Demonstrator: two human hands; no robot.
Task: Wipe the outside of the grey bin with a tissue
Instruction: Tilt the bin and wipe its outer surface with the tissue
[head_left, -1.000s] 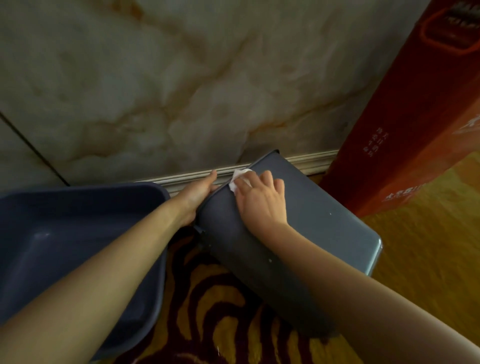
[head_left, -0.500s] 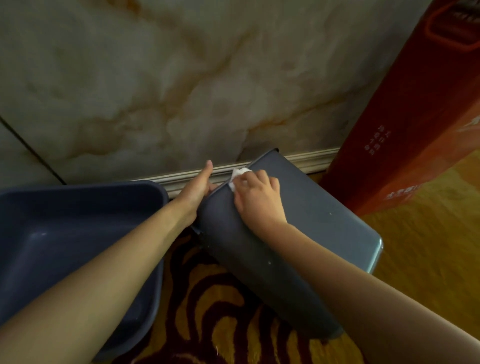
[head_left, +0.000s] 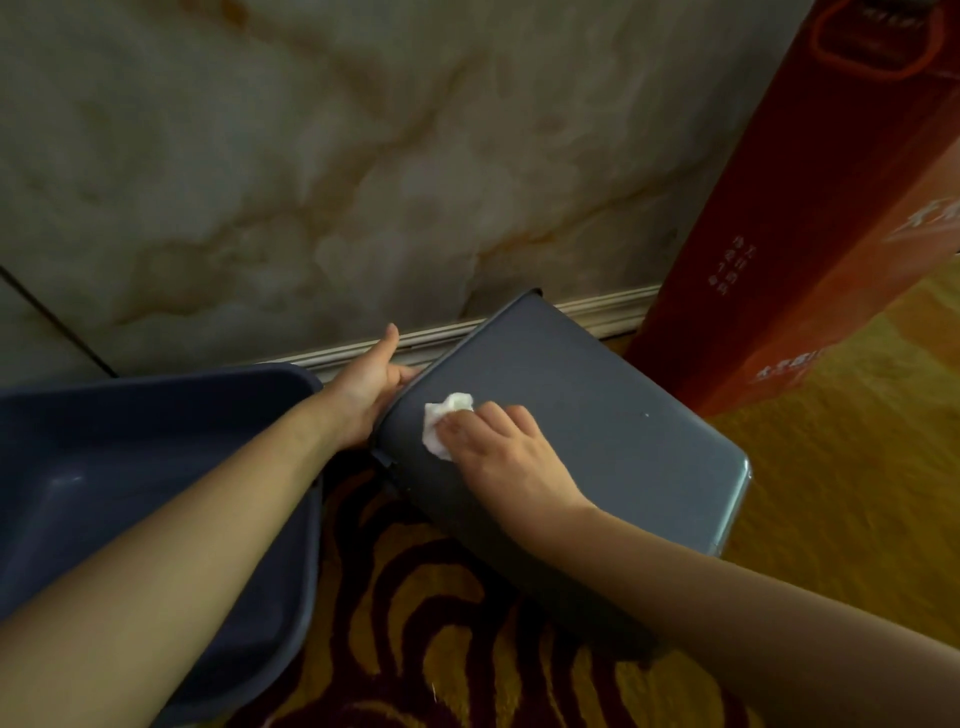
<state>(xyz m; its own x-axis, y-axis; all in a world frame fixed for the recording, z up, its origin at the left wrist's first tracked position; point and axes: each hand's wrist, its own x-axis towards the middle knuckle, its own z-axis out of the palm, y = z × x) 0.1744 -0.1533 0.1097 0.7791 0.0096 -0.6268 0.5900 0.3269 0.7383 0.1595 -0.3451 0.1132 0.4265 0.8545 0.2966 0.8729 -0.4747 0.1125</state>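
The grey bin (head_left: 613, 431) lies tilted on its side on the carpet, one flat outer face turned up. My left hand (head_left: 366, 387) grips the bin's left rim, thumb raised. My right hand (head_left: 501, 452) presses a crumpled white tissue (head_left: 441, 421) flat against the upper face, near its left edge. Part of the tissue is hidden under my fingers.
A dark blue plastic tub (head_left: 156, 493) sits close on the left, touching my left forearm. A tall red-orange cardboard box (head_left: 810, 218) leans at the right. The marble wall and its skirting (head_left: 602, 306) run just behind the bin. Patterned yellow and maroon carpet (head_left: 441, 623) lies below.
My right hand has slid the tissue from the bin's far left corner toward me along the upper face. More of the tissue now shows. My left hand keeps its hold on the rim.
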